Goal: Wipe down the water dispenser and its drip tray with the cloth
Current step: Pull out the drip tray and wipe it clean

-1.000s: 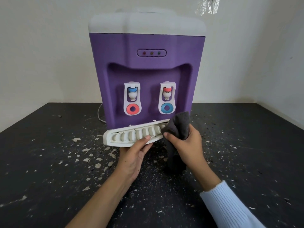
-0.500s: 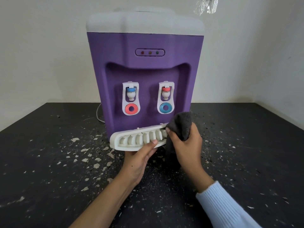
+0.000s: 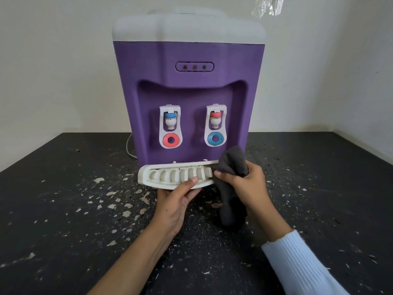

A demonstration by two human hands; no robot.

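A purple water dispenser (image 3: pixel 189 92) with a white top and two white taps stands on a black table (image 3: pixel 63 220). Its white slotted drip tray (image 3: pixel 168 176) sits at the base of the dispenser, tilted toward me. My left hand (image 3: pixel 176 201) grips the tray's front edge from below, thumb on top of the rim. My right hand (image 3: pixel 248 188) holds a dark grey cloth (image 3: pixel 231 165) bunched against the tray's right end; the rest of the cloth hangs down to the table under that hand.
White paint flakes and specks litter the black table, mostly left of and in front of the dispenser. A white cable (image 3: pixel 129 147) runs behind the dispenser's left side. Pale walls close in behind and at the right.
The drip tray has moved right and back toward the dispenser's base, with my left hand still on its front edge. My right hand stays with the cloth at the tray's right end.
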